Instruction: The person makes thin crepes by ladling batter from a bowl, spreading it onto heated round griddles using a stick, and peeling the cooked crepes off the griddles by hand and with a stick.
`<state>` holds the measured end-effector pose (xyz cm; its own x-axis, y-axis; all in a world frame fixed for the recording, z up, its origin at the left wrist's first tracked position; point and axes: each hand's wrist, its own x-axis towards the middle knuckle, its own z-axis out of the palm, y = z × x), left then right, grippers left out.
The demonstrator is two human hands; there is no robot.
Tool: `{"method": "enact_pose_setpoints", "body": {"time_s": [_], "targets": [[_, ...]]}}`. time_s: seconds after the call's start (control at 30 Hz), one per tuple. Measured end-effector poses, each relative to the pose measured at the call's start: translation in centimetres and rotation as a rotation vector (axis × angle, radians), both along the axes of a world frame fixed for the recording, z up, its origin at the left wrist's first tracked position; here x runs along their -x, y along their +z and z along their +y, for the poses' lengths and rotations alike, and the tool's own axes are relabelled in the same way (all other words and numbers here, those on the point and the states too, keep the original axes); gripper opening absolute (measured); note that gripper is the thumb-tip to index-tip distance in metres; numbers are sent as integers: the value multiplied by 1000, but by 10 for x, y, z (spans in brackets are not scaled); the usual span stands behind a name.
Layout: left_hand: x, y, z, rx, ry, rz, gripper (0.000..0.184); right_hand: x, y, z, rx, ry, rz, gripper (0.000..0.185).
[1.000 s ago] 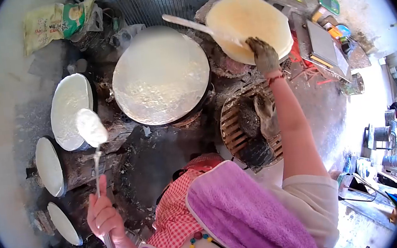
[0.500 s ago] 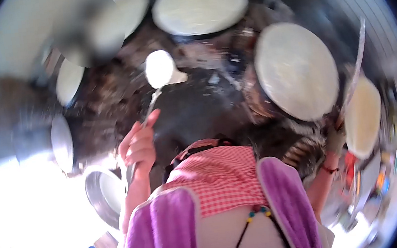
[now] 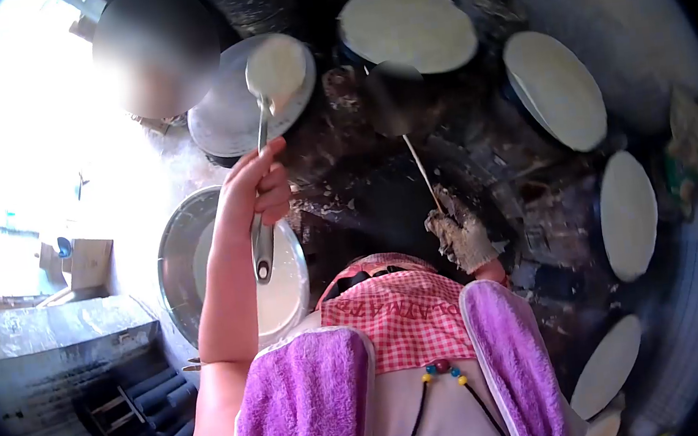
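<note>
My left hand (image 3: 259, 185) is closed around the handle of a metal ladle (image 3: 275, 68), whose bowl is coated or filled with whitish batter. The ladle is above a round griddle (image 3: 215, 117) with a pale greyish surface. Just below my left forearm stands a large metal basin (image 3: 170, 258) with white liquid in it. In a worn, stained glove, my right hand (image 3: 463, 236) grips a long thin stick (image 3: 420, 164) pointing away from me. A dark blurred patch hides the stick's middle or far part.
Round griddles covered in white batter curve around me: one ahead (image 3: 407, 29), another at right (image 3: 557, 90), a third further right (image 3: 629, 214). A blurred person's head is at upper left. A cardboard box (image 3: 86, 263) and a ledge (image 3: 54, 330) are at left.
My view has turned toward the left side. The ladle is now over a greyish griddle near the basin. My right hand, earlier beside a far-right griddle, is now before my body with the stick.
</note>
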<state>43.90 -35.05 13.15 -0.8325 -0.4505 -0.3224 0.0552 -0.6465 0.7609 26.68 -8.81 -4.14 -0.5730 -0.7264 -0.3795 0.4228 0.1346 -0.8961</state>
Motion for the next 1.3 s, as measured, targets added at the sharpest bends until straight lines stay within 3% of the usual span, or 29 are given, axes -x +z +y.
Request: {"method": "enact_pose_setpoints", "body": {"time_s": [0.03, 0.07, 0.13, 0.17, 0.23, 0.27, 0.37, 0.43, 0.47, 0.5, 0.57, 0.6, 0.63, 0.7, 0.77, 0.83, 0.9, 0.97, 1.0, 1.1, 1.17, 1.23, 1.3], "targets": [[5, 13, -30, 224, 91, -125, 30, 2, 18, -36, 53, 2, -8, 47], [12, 12, -27, 209, 100, -116, 30, 8, 29, -34, 119, -6, -9, 45], [24, 7, -32, 804, 186, -496, 39, 16, 48, -39, 175, -4, 6, 45], [29, -8, -42, 787, 188, -488, 39, 21, 54, -44, 247, -7, 13, 46], [36, -51, -57, 1838, 336, -591, 46, 29, 66, -61, 267, -2, -5, 47], [42, -54, -49, 1712, 264, -710, 47, 29, 72, -67, 220, 40, 72, 46], [52, -92, -43, 1675, 204, -816, 47, 41, 70, -80, 112, 165, 148, 43], [51, -125, -39, 1641, 276, -771, 46, 54, 61, -82, 84, 264, -244, 41], [52, -143, -37, 1697, 414, -628, 43, 53, 55, -82, -58, 266, -59, 41], [49, -158, -37, 1689, 409, -646, 43, 53, 48, -79, -66, 277, -71, 41], [57, -147, -21, 438, 411, -277, 40, 62, 38, -72, -66, 231, -171, 41], [63, -136, -12, 219, 505, -114, 38, 63, 28, -68, -129, 236, -99, 39], [68, -126, -10, 217, 508, -120, 38, 61, 34, -72, -132, 240, -103, 39], [75, -114, -12, -38, 567, -57, 34, 52, 56, -80, -239, 226, -44, 38], [75, -121, -24, -82, 549, -4, 29, 51, 46, -84, -359, 311, 64, 40], [77, -127, -43, -30, 580, 86, 23, 51, -8, -88, -187, 272, 220, 41], [83, -130, -60, 49, 688, 59, 21, 46, -2, -105, -175, 293, 311, 41], [81, -139, -71, 111, 1125, 27, 20, 38, 29, -133, -275, 377, 233, 40], [70, -140, -70, -14, 1236, 136, 20, 35, 31, -141, -294, 389, 216, 38], [-5, -187, -76, -83, 1091, 402, 22, 48, -3, -164, -285, 452, 342, 37], [-39, -162, -42, -16, 1257, 52, 27, 55, 32, -162, -206, 374, 109, 38], [-88, -167, -5, 279, 1358, -313, 35, 71, 40, -138, -219, 300, 83, 37], [-122, -144, 42, 233, 1376, -234, 36, 80, 8, -144, -71, 37, -446, 42]]}}
